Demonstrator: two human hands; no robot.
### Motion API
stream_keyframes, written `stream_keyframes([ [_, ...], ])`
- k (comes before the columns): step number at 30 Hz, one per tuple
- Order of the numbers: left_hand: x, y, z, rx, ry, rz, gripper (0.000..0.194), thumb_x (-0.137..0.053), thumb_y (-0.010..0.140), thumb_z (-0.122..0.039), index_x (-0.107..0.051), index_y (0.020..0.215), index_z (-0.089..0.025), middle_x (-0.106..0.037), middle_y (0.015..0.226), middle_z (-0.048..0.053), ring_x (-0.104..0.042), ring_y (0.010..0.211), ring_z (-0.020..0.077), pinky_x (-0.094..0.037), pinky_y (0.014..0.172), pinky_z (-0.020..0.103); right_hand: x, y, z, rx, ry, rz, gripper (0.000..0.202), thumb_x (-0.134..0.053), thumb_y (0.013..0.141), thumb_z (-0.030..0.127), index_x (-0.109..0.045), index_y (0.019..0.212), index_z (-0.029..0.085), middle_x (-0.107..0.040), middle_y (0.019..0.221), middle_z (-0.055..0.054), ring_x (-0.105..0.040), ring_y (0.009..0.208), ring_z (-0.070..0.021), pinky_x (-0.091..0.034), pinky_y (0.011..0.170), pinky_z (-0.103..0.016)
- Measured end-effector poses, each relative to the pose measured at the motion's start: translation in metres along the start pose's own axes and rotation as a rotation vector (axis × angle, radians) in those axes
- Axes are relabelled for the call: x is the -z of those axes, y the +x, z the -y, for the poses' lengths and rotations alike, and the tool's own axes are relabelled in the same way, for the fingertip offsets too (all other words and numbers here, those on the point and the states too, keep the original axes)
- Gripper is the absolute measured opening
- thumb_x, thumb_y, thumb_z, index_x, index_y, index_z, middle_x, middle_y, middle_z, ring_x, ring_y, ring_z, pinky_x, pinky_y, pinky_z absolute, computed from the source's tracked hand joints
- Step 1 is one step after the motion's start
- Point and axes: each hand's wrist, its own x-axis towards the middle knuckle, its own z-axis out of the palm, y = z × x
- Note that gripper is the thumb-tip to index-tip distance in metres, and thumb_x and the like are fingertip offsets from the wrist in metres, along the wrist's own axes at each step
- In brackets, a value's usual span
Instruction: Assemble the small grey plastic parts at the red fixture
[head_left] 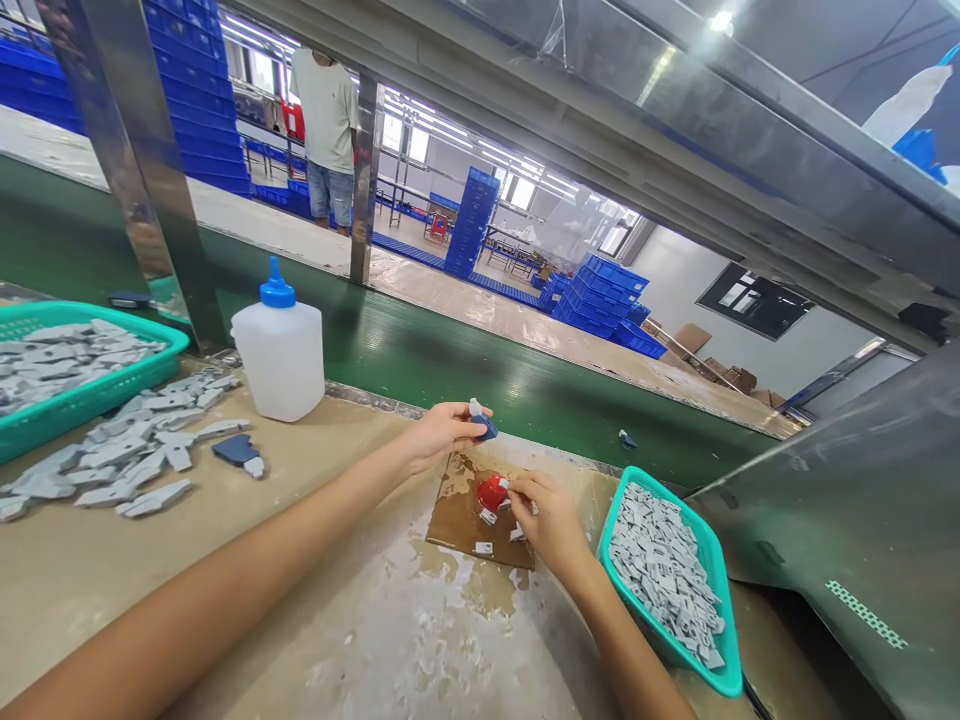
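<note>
My left hand is closed on a dark blue plastic piece with a light grey part at its top, held above the back edge of a wet brown board. On the board sits a red dome-shaped object. Pinched in the fingers of my right hand is a small light grey piece, right against the red dome. Several small grey pieces lie around the dome on the board, some partly hidden by my right hand.
A green basket of small grey pieces stands at right. At left are another green basket, loose grey parts, a blue-and-grey piece and a blue-capped bottle. Behind runs a green conveyor belt; a person stands beyond.
</note>
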Motion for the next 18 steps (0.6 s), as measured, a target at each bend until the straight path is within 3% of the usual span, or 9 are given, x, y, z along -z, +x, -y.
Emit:
stream_keyframes([
  [4, -0.001, -0.001, 0.002, -0.005, 0.075, 0.042, 0.025, -0.071, 0.050, -0.011, -0.064, 0.074, -0.013, -0.061, 0.077, 0.003, -0.056, 0.074, 0.0128, -0.041, 0.077, 0.028, 0.007, 0.003, 0.005, -0.041, 0.036, -0.027, 0.019, -0.044, 0.075, 0.014, -0.060, 0.067, 0.019, -0.060, 0.065, -0.004, -0.054, 0.058, -0.0137, -0.046, 0.055, -0.026],
  [11, -0.011, -0.008, 0.002, -0.037, 0.204, 0.223, 0.022, -0.067, 0.053, -0.012, -0.063, 0.074, -0.013, -0.059, 0.073, 0.001, -0.052, 0.065, 0.0095, -0.040, 0.064, 0.023, 0.023, 0.010, 0.017, -0.293, 0.304, -0.243, 0.012, -0.052, 0.072, 0.019, -0.062, 0.078, 0.019, -0.063, 0.077, -0.004, -0.058, 0.070, -0.0147, -0.049, 0.064, -0.027],
  [14, -0.016, -0.013, 0.004, -0.019, 0.213, 0.275, 0.021, -0.066, 0.053, -0.013, -0.063, 0.074, -0.014, -0.059, 0.074, 0.001, -0.053, 0.066, 0.0097, -0.040, 0.064, 0.022, 0.023, 0.010, 0.018, -0.296, 0.316, -0.245, 0.013, -0.052, 0.072, 0.019, -0.063, 0.079, 0.019, -0.063, 0.076, -0.004, -0.057, 0.069, -0.0147, -0.048, 0.064, -0.028],
  [18, -0.019, -0.014, 0.007, 0.021, 0.198, 0.260, 0.022, -0.067, 0.052, -0.014, -0.062, 0.073, -0.014, -0.060, 0.076, 0.001, -0.054, 0.070, 0.0113, -0.042, 0.064, 0.022, 0.021, 0.009, 0.019, -0.266, 0.286, -0.232, 0.011, -0.052, 0.072, 0.020, -0.063, 0.076, 0.019, -0.062, 0.074, -0.004, -0.056, 0.068, -0.0148, -0.047, 0.062, -0.028],
])
